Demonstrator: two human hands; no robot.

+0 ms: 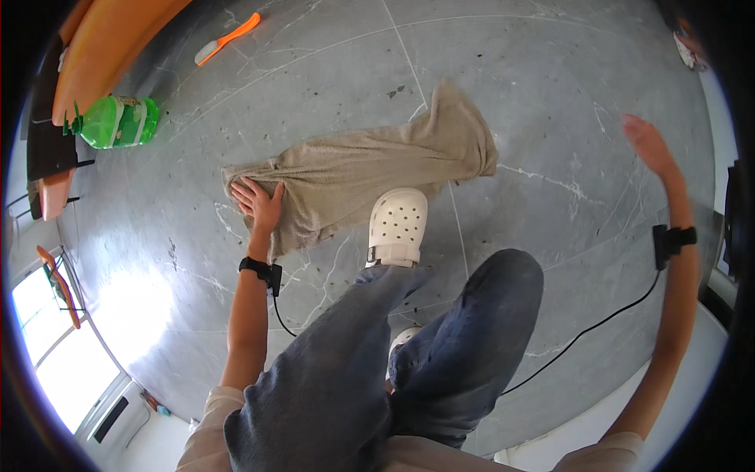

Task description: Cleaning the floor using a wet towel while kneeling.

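A grey-brown towel [354,168] lies wrinkled across the grey floor, its far right corner blurred and rising to a peak. My left hand [258,203] rests flat on the towel's left end with fingers spread. Off to the right, away from the towel, my right hand [649,144] is held out with nothing visible in it; its fingers are extended and slightly blurred. A white perforated clog [400,224] on my foot is at the towel's near edge; whether it presses on the cloth I cannot tell.
An orange-handled scrub brush [227,39] lies on the marbled floor [566,76] at upper left. Near it, a green bottle of liquid [121,122] appears beside an orange piece of furniture [118,47]. Black cables run from both wrist straps. A bright window [65,348] is at lower left.
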